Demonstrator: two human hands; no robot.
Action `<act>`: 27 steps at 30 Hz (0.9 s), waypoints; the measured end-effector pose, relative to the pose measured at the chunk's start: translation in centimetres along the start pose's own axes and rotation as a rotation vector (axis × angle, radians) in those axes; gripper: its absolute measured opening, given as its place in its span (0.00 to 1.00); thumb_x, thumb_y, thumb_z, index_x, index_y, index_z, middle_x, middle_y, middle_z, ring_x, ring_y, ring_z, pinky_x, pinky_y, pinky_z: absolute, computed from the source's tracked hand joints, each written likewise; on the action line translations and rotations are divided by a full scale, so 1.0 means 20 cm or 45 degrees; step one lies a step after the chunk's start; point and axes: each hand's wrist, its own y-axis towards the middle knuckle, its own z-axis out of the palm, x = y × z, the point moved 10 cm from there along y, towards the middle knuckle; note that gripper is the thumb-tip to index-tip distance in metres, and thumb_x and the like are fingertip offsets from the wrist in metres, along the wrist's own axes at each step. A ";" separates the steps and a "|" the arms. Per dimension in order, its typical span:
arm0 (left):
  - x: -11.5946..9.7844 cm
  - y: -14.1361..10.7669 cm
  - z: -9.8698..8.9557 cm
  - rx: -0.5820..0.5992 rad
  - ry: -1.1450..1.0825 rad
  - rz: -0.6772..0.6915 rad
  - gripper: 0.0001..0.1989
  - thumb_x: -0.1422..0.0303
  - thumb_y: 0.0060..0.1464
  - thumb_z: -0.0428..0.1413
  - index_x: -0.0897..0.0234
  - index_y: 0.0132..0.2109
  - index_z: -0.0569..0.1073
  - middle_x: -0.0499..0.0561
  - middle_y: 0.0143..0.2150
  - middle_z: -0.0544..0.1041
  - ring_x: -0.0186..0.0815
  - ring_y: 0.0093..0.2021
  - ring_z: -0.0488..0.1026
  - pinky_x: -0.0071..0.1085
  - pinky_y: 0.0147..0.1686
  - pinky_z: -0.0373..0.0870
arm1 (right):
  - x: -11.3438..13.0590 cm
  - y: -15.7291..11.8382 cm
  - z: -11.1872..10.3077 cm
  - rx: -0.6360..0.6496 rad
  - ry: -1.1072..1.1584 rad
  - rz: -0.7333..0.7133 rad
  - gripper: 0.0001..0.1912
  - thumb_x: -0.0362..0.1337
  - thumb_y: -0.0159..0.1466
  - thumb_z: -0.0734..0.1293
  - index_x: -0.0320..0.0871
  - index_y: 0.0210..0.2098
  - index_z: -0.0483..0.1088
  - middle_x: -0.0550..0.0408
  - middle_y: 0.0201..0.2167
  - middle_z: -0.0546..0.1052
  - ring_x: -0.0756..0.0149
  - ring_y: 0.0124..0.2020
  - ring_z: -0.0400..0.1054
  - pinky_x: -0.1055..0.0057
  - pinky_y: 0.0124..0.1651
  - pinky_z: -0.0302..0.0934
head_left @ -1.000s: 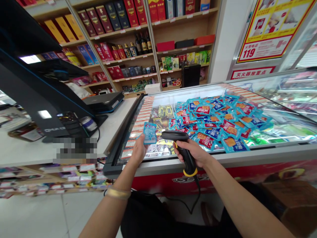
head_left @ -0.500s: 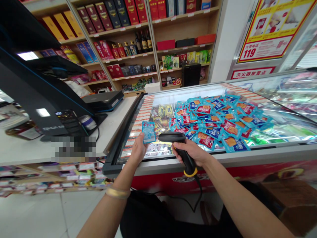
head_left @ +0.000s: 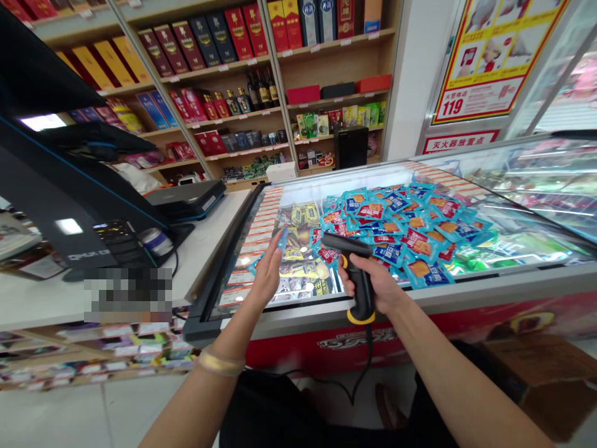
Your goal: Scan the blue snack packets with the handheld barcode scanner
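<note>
My left hand (head_left: pixel 268 275) rises over the freezer's glass top and holds a small blue packet (head_left: pixel 282 241), which shows almost edge-on above my fingers. My right hand (head_left: pixel 377 284) grips a black handheld barcode scanner (head_left: pixel 354 264) with a yellow ring at its base. The scanner's head points left toward the packet, with a small gap between them. A black cable (head_left: pixel 368 354) hangs from the scanner's base. Both hands are above the front rim of a glass-topped chest freezer (head_left: pixel 326 317), which holds a heap of blue packets with orange panels (head_left: pixel 396 227).
Yellow snack packets (head_left: pixel 298 249) lie under the glass. On the white counter (head_left: pixel 209 242) to the left stand a black checkout terminal (head_left: pixel 88 205) and a flat black device (head_left: pixel 184 200). Shelves of boxed liquor (head_left: pixel 209 81) stand behind. A cardboard box (head_left: pixel 541 379) sits at lower right.
The packet has turned from face-on to nearly edge-on in my left hand. The scanner has swung more upright, and the whole view has tilted slightly.
</note>
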 end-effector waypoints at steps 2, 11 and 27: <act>-0.17 0.05 0.15 0.144 0.181 0.204 0.26 0.57 0.63 0.43 0.63 0.64 0.62 0.58 0.63 0.65 0.41 0.64 0.60 0.40 0.64 0.53 | 0.11 -0.03 -0.08 -0.036 0.069 -0.098 0.14 0.45 0.54 0.71 0.41 0.32 0.70 0.58 0.22 0.70 0.75 0.18 0.60 0.77 0.21 0.59; -0.40 0.28 0.85 0.371 0.822 0.371 0.26 0.61 0.63 0.45 0.63 0.66 0.59 0.64 0.64 0.61 0.49 0.64 0.58 0.47 0.61 0.55 | 0.45 -0.20 -0.46 -0.304 0.224 -0.405 0.09 0.42 0.57 0.68 0.43 0.33 0.69 0.58 0.23 0.67 0.73 0.20 0.58 0.77 0.20 0.59; -0.23 0.27 0.61 0.169 0.918 0.239 0.31 0.61 0.59 0.49 0.64 0.67 0.53 0.66 0.66 0.57 0.51 0.67 0.53 0.54 0.62 0.52 | 0.42 -0.21 -0.44 -0.290 0.280 -0.387 0.10 0.42 0.55 0.69 0.42 0.31 0.69 0.58 0.22 0.66 0.73 0.19 0.56 0.77 0.20 0.58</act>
